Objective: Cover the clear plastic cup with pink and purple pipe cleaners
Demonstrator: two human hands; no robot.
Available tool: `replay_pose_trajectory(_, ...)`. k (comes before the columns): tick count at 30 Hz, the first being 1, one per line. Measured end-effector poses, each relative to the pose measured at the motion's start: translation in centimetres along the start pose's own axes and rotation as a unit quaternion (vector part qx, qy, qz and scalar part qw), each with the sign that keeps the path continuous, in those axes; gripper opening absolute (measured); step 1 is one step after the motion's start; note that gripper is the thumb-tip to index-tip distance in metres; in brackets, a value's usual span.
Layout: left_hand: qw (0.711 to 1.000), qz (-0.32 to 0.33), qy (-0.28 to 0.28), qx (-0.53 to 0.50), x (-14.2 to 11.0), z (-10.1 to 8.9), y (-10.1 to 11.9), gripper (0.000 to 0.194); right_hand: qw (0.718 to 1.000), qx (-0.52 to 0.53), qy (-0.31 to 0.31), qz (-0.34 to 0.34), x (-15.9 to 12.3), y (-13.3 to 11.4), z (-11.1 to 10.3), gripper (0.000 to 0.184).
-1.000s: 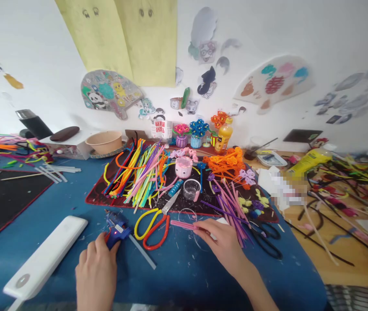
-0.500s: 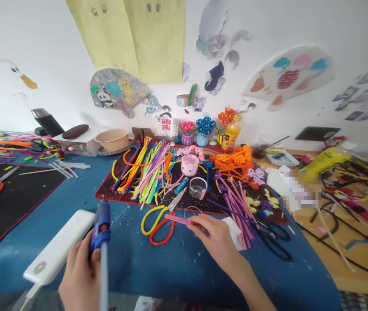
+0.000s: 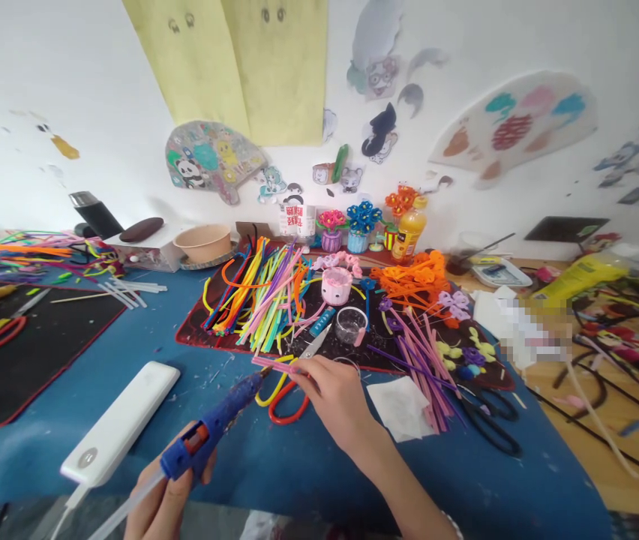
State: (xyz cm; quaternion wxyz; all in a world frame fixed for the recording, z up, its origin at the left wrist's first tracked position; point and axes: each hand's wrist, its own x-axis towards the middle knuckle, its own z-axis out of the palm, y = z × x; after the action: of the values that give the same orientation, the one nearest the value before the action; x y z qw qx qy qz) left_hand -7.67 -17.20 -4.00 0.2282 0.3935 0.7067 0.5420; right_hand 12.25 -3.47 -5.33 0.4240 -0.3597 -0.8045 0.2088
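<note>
Low in the frame, the left hand (image 3: 165, 499) grips a blue glue gun (image 3: 215, 427), its nozzle angled up toward a pink pipe cleaner (image 3: 274, 365) pinched by the right hand (image 3: 336, 397). Yellow-and-red scissors (image 3: 286, 390) lie just beneath on the blue table (image 3: 145, 345).

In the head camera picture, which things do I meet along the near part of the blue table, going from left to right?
White power bank → blue glue gun in the left hand → pink pipe cleaner in the right hand → white paper piece → black scissors.
</note>
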Motion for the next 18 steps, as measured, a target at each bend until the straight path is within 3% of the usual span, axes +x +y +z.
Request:
replay_pose_trajectory(12, 0.999, -0.015, -0.028, 0.024, -0.6, 1.2, 0.7, 0.063, 0.997, -0.056, 0.026, -0.038, -0.7, -0.7, -1.6, 0.029)
replay_pose_trajectory(18, 0.996, 0.034, -0.072, 0.04, -0.5, 1.1, 1.3, 0.055, 0.994, -0.07, 0.056, -0.068, -0.7, -0.7, -1.5, 0.027)
